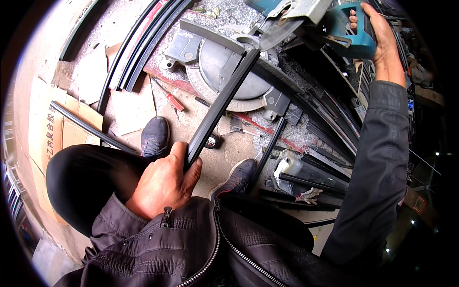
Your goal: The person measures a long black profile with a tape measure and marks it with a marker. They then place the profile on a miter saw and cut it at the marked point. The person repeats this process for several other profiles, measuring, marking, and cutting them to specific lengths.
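Note:
My left hand (pixel 165 184) grips the near end of a long black metal profile strip (pixel 220 107). The strip runs up and to the right onto the round table of a grey miter saw (pixel 229 71) that stands on the floor. My right hand (pixel 377 36) is closed around the saw's teal handle (pixel 351 33) at the top right, with the saw head and blade guard (pixel 282 21) raised just above the far end of the strip. My two dark shoes (pixel 155 136) sit on the floor on either side of the strip.
Long black profile strips (pixel 143 43) lie on the floor at the upper left, with more strips and offcuts (pixel 325 143) piled on the right. Flattened cardboard (pixel 52 124) covers the floor at left. A red-handled tool (pixel 174 102) lies near the saw base. A sealant tube (pixel 306 167) rests by my right shoe.

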Demonstrator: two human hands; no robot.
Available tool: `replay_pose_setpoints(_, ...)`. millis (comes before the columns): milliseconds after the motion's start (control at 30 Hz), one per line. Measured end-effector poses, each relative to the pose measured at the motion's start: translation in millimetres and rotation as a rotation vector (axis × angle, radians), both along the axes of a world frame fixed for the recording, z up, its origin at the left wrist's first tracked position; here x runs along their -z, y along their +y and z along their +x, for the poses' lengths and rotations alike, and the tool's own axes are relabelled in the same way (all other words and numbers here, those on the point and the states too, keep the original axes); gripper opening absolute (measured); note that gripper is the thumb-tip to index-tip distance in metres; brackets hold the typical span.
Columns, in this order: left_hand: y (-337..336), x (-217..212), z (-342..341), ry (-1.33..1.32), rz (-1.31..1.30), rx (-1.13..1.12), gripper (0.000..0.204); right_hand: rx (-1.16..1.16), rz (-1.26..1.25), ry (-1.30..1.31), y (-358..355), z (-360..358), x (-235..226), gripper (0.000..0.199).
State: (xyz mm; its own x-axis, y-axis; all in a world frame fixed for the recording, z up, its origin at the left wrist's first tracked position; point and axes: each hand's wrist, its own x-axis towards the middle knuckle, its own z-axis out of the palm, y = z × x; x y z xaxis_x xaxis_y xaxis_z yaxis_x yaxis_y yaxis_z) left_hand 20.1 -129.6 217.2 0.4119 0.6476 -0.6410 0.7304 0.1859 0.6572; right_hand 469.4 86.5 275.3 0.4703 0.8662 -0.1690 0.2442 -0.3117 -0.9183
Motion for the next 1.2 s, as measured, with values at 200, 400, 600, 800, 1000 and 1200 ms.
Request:
replay_pose_setpoints(200, -2.4, 2.0, -1.1, -0.019, 0.014, -0.002, 0.031, -0.049, 0.16, -0.107, -10.0, -21.6, 0.5, 0.038)
replay_pose_setpoints(400, -4.2, 2.3, -0.4, -0.024, 0.034, 0.005, 0.031, -0.075, 0.133, -0.098, -4.6, -9.2, 3.9, 0.037)
replay_pose_setpoints(600, -7.0, 2.2, -2.0, -0.018, 0.04, -0.003, 0.031, -0.051, 0.15, -0.073, -13.8, -25.5, 6.2, 0.034)
replay_pose_setpoints(800, -7.3, 2.5, -1.9, -0.043, 0.044, -0.007, 0.03, -0.16, -0.026, 0.189, 0.0, 42.8, 21.6, 0.036)
replay_pose_setpoints(1000, -7.8, 2.4, -2.6, -0.051, 0.046, -0.003, 0.03, -0.096, 0.021, 0.182, -20.8, 4.3, 13.9, 0.033)
replay_pose_setpoints(1200, -7.9, 3.0, -2.9, -0.079, 0.032, -0.015, 0.03, -0.101, 0.038, 0.164, -21.8, 9.4, 17.7, 0.033)
